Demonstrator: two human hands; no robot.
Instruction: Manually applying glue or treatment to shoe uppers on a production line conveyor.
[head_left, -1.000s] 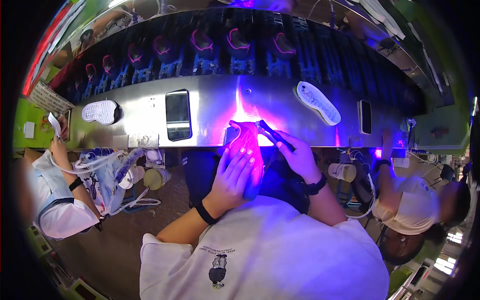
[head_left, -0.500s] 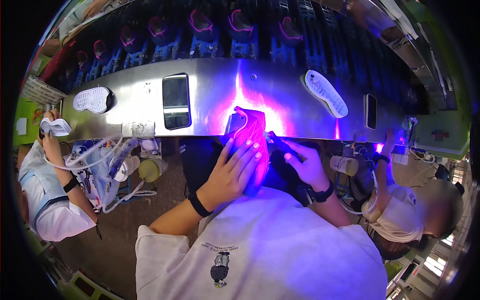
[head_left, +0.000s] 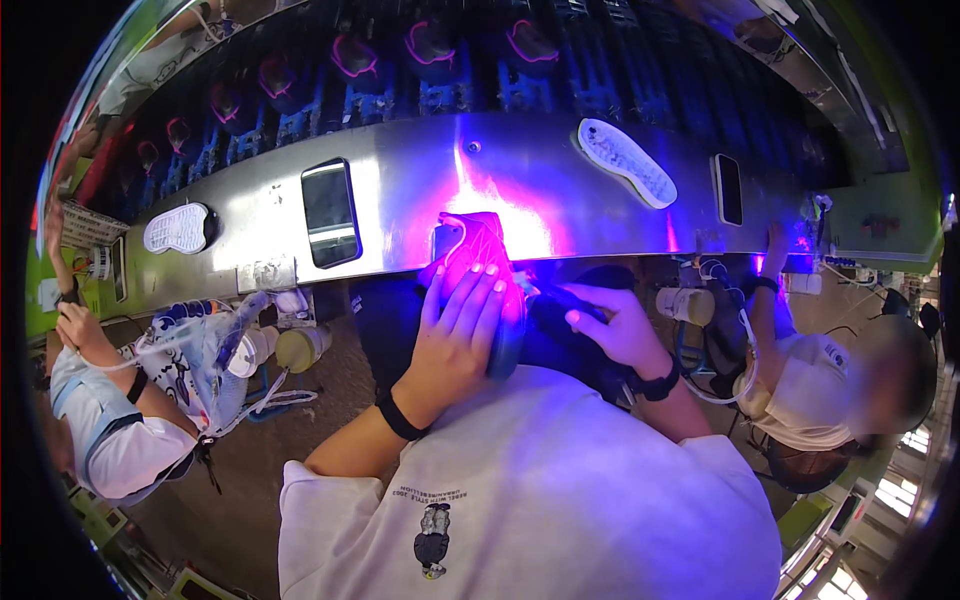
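A shoe upper [head_left: 479, 230] glows pink and purple under bright violet light at the table's near edge. My left hand [head_left: 458, 325] lies along it with long fingers over its side, holding it; the thumb is hidden. My right hand [head_left: 620, 325] is closed around a thin dark-handled tool, perhaps a brush [head_left: 545, 290], whose tip points at the upper's right side. Whether the tip touches the upper I cannot tell. A white shoe sole [head_left: 627, 163] lies on the table to the right, and another sole [head_left: 176, 229] to the left.
The metal table [head_left: 400, 160] bears a dark phone [head_left: 331, 214] left of the upper and another phone [head_left: 729, 189] at the right. Beyond it runs a conveyor of dark shoes [head_left: 430, 45] on blue racks. A co-worker [head_left: 120, 420] sits at each side; round pots [head_left: 302, 348] hang below the edge.
My view has shifted slightly, so the table's things sit a little differently. The left co-worker no longer holds up a white sole and now reaches out. My hands keep their grips.
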